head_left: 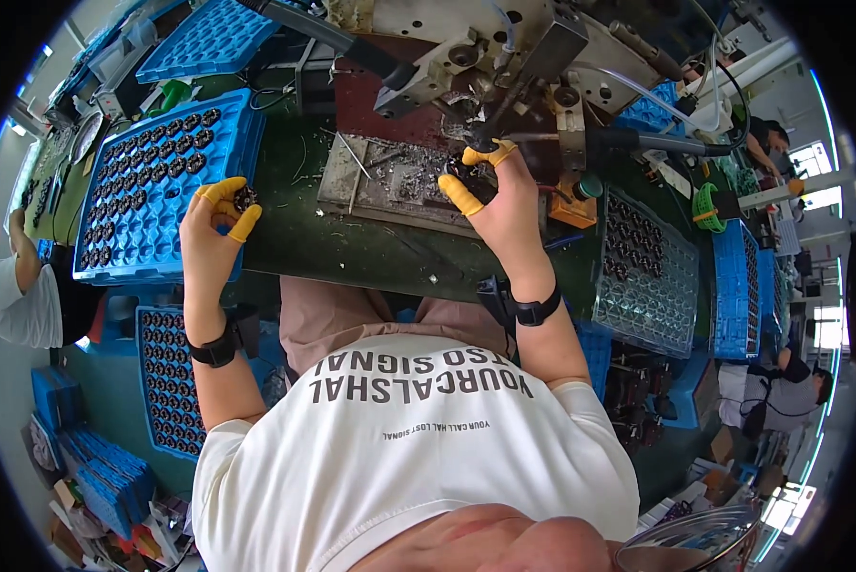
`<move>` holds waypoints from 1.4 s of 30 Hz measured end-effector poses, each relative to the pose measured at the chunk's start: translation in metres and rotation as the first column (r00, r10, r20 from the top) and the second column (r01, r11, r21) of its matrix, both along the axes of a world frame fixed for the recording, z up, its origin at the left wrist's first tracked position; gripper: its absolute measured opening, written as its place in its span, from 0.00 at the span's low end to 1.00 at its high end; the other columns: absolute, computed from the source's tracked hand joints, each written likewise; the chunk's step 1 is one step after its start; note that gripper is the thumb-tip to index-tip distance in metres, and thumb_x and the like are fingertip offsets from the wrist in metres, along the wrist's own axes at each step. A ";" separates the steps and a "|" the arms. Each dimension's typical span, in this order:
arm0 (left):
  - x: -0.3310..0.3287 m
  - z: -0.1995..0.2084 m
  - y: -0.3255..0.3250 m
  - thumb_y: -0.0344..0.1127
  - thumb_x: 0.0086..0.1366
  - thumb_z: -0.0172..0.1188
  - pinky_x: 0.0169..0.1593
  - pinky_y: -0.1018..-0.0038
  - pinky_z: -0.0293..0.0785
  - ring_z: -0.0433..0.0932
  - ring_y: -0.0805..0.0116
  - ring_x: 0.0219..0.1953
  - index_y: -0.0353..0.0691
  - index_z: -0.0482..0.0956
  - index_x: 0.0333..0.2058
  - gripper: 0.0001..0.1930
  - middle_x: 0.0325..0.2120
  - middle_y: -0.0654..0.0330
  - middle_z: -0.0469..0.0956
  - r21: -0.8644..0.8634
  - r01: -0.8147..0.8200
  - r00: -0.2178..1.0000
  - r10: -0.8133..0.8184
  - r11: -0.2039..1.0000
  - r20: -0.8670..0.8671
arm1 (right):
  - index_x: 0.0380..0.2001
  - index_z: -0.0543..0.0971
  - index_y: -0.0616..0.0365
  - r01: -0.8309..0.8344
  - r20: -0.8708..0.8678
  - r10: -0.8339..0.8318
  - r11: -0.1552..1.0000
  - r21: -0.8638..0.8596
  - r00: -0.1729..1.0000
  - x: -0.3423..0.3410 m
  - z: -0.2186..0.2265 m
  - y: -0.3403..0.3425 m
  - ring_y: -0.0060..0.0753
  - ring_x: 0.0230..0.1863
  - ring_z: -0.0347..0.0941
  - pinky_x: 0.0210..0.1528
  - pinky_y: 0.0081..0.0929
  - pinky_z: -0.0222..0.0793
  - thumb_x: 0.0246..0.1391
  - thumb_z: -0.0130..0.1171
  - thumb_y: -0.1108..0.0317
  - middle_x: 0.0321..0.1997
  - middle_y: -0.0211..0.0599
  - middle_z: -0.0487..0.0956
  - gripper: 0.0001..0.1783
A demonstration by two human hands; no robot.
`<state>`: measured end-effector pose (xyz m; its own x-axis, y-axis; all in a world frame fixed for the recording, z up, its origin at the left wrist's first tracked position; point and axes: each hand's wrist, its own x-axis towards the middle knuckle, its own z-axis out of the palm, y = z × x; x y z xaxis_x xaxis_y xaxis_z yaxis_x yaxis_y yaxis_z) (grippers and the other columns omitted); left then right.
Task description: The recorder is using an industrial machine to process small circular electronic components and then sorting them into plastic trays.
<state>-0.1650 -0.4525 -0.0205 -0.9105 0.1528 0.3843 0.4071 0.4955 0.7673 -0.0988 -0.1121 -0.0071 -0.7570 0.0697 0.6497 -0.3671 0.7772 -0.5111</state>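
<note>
My left hand (211, 229), with yellow finger cots, pinches a small dark ring-shaped part (244, 198) between thumb and fingers. It is beside the right edge of a blue tray (175, 238) holding rows of similar dark parts. My right hand (509, 205), also in yellow finger cots, is at the machine's metal tooling (485, 143). Its thumb and index finger are spread apart, the index close to the tooling tip. Between them is a dark area, where I cannot make out a separate part. Below the tooling lies a metal base plate (347, 181) strewn with shavings.
A clear tray (671, 310) with dark parts stands at the right, next to an orange box (573, 210). Stacked blue trays (736, 286) are farther right. Another blue tray (156, 381) is low at the left. Other people sit at both sides. Hoses and arms hang around the machine.
</note>
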 end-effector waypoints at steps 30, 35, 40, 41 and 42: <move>-0.001 -0.003 -0.002 0.23 0.50 0.70 0.34 0.83 0.73 0.73 0.76 0.29 0.35 0.80 0.44 0.20 0.34 0.62 0.73 -0.042 0.007 0.999 -0.008 0.999 -0.038 | 0.46 0.68 0.61 0.016 0.031 -0.016 1.000 -0.025 0.999 0.006 -0.003 -0.001 0.42 0.40 0.76 0.43 0.35 0.73 0.39 0.75 0.63 0.39 0.41 0.77 0.33; -0.001 -0.004 -0.002 0.23 0.50 0.69 0.34 0.83 0.73 0.73 0.76 0.29 0.35 0.80 0.45 0.20 0.34 0.62 0.73 -0.052 0.013 0.999 -0.015 0.999 -0.036 | 0.49 0.67 0.62 -0.013 0.007 0.014 0.991 -0.134 1.000 0.008 -0.003 -0.004 0.41 0.41 0.76 0.43 0.34 0.74 0.40 0.75 0.62 0.40 0.42 0.77 0.36; -0.001 0.004 0.006 0.24 0.51 0.69 0.33 0.83 0.72 0.73 0.76 0.29 0.37 0.80 0.45 0.20 0.33 0.63 0.74 -0.062 0.018 0.999 -0.020 0.998 -0.035 | 0.45 0.75 0.61 0.060 0.008 -0.060 0.996 0.062 0.998 0.007 0.001 0.002 0.38 0.41 0.79 0.43 0.29 0.74 0.42 0.74 0.66 0.41 0.41 0.79 0.27; -0.001 0.006 0.012 0.25 0.51 0.69 0.33 0.82 0.72 0.73 0.76 0.29 0.37 0.80 0.45 0.20 0.33 0.63 0.74 -0.098 0.013 0.999 -0.017 0.995 -0.040 | 0.45 0.75 0.61 0.066 0.007 -0.066 0.996 0.062 0.998 0.009 0.002 0.003 0.38 0.41 0.79 0.43 0.29 0.74 0.42 0.74 0.66 0.41 0.41 0.79 0.27; 0.001 0.011 0.017 0.25 0.51 0.69 0.33 0.82 0.72 0.73 0.76 0.29 0.37 0.80 0.45 0.20 0.33 0.63 0.74 -0.103 0.005 0.999 -0.009 0.995 -0.043 | 0.42 0.77 0.61 0.072 -0.010 -0.073 0.997 -0.012 0.997 0.011 0.006 0.001 0.38 0.40 0.77 0.43 0.31 0.73 0.40 0.74 0.66 0.41 0.40 0.78 0.25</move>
<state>-0.1643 -0.4354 -0.0094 -0.8922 0.1999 0.4050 0.4424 0.5677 0.6943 -0.0876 -0.1106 -0.0011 -0.7430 0.1316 0.6562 -0.3153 0.7961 -0.5166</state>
